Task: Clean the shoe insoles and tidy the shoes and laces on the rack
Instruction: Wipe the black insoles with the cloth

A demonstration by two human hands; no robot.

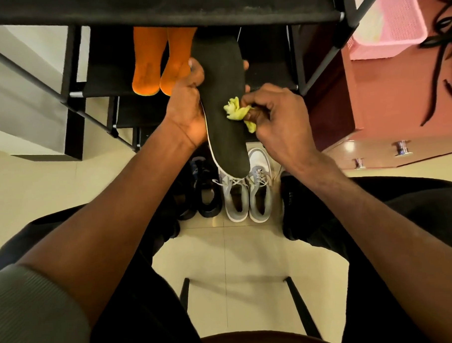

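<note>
Both hands work over a long black insole, held in the air in front of a black shoe rack. Left hand grips the insole's left edge, thumb on top and fingertips showing past its far side. Right hand pinches a crumpled yellow cloth and presses it onto the middle of the insole. Beyond the insole, two orange insoles lie side by side on a rack shelf. Below the insole's near end, on the pale tiled floor, stand a pair of grey and white sneakers, with dark shoes just to their left. Right of the rack sit a pink basket and loose black laces. Wiping the insoles appears to be the step in hand. Next, the cloth likely needs drawing along the insole's length while the left hand holds it steady.
</note>
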